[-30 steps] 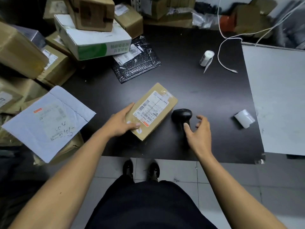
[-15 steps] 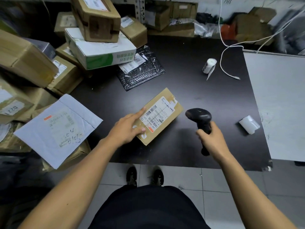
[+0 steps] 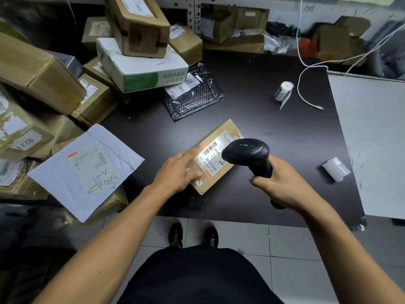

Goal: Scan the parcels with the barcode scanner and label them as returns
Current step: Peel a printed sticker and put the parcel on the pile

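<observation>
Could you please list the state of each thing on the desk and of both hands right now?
Scanner: lifted, green light on, aimed at the box label.
Box: flat on the desk, label up and lit.
Left hand: fingers straight, pressing on the box.
Right hand: gripping the scanner handle.
Label roll: lying on its side, tail loose.
Black mailer: lying flat, sealed.
Cable: end unplugged.

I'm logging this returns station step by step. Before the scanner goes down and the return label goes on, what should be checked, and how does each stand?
1. Scanner gripped by right hand: ok.
2. Scan light on the brown parcel barcode: ok.
3. Left hand steadying parcel flat on the table: ok.
4. Read confirmed: green light shows, cannot tell.
5. Label roll on the table: ok.
</observation>
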Demonstrator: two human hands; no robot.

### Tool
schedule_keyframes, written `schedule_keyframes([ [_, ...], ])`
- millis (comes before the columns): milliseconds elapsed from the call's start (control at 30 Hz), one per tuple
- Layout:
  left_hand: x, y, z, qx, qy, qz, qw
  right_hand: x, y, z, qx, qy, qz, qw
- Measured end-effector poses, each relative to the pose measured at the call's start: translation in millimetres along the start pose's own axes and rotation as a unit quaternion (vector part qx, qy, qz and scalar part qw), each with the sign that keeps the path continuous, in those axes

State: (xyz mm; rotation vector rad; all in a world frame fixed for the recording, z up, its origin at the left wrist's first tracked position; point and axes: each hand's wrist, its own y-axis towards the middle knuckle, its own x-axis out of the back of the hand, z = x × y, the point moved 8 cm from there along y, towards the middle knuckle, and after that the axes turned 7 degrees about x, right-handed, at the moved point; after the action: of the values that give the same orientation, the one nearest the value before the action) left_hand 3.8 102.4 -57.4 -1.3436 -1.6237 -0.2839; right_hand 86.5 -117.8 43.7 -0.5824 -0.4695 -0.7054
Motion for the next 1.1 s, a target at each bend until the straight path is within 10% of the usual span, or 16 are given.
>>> schedule_keyframes([
  [1100, -17, -13, 20, 0.092, -0.065, 0.063, 0.992, -53, 8, -131, -0.195, 0.064, -0.249, 0.946],
])
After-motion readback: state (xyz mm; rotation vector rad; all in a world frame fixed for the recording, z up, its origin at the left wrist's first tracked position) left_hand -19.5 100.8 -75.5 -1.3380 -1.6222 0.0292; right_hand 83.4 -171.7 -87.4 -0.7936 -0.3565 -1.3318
